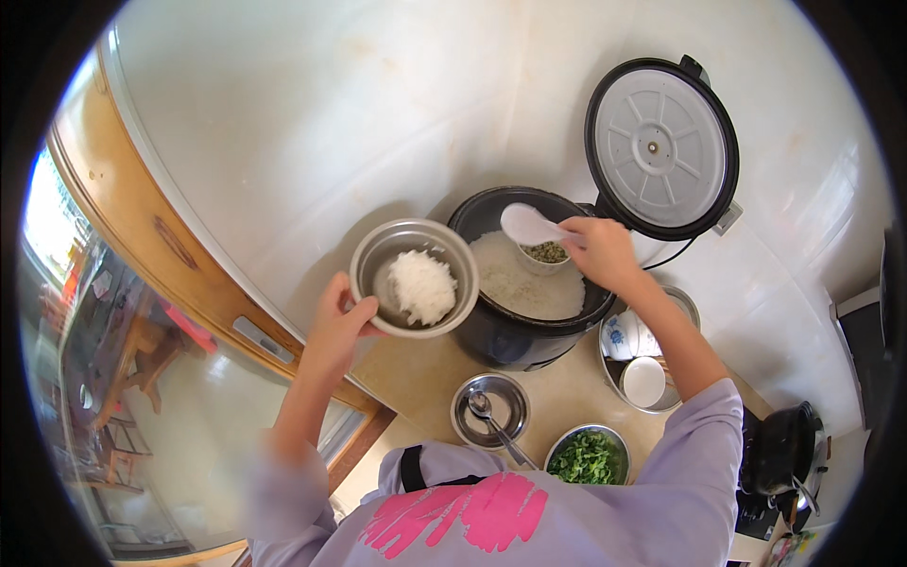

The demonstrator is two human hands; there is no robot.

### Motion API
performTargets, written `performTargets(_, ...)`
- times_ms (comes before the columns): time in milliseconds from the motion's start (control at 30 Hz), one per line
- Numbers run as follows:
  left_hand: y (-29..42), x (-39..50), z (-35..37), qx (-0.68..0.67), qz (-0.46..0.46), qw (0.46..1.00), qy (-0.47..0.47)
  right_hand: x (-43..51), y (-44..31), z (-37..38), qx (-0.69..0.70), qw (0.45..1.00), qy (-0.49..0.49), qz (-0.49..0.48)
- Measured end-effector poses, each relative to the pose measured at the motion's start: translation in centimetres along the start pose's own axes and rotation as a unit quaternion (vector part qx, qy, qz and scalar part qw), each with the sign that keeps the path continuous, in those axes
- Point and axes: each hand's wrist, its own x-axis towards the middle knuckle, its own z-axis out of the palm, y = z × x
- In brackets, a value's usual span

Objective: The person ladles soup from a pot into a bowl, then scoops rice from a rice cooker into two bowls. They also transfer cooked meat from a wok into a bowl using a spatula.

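Note:
My left hand (339, 315) grips the rim of a metal bowl (361, 273) that holds a mound of white rice (424, 287). In my right hand (602, 254) is a whitish rice paddle (530, 223), its blade over the rice cooker's pot. The black rice cooker (521, 347) has rice (524, 290) in it, and a small cup (544, 266) with greenish contents sits on that rice, below the paddle. The cooker's lid (662, 149) stands raised behind my right hand.
On the counter (407, 375) are a steel bowl (460, 425) with spoons (480, 405), a bowl of chopped greens (588, 457) and a basket (684, 298) of white bowls (643, 381). A black pot (779, 450) stands at the right. A wood-framed sliding door (177, 244) lies left, walls behind.

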Motion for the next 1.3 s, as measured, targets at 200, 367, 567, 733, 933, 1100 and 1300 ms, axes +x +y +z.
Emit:
performTargets(200, -2.5, -3.1, -2.5, 0.029, -0.038, 0.998, 0.031, 4.7, 0.3, 7.1, -0.190, 0.955, -0.077, -0.213)
performTargets(367, -5.7, -4.5, -2.2, 0.002, -0.069, 0.997, 0.039, 8.5, 0.4, 11.3, -0.252, 0.928, -0.040, -0.272)
performTargets(567, -7.7, -5.1, -0.6, -0.050, -0.117, 0.992, 0.008, 9.3, 0.5, 14.4, -0.202, 0.936, -0.194, -0.214)
performTargets(733, -9.5, -5.1, -0.7, -0.047, -0.104, 0.993, 0.012, 9.7, -0.4, 15.3, -0.229, 0.923, -0.250, -0.181)
performTargets(933, -10.2, -5.4, -0.3, -0.106, -0.117, 0.987, 0.016, 9.6, -0.3, 15.1, -0.169, 0.933, -0.282, -0.146)
performTargets(1100, -11.1, -5.6, -0.2, -0.125, -0.100, 0.987, 0.020, 7.9, -0.7, 15.7, -0.147, 0.931, -0.290, -0.165)
performTargets(1300, -10.4, -5.7, 0.1, -0.103, -0.094, 0.989, 0.038, 6.3, -2.3, 15.6, -0.160, 0.949, -0.270, -0.044)
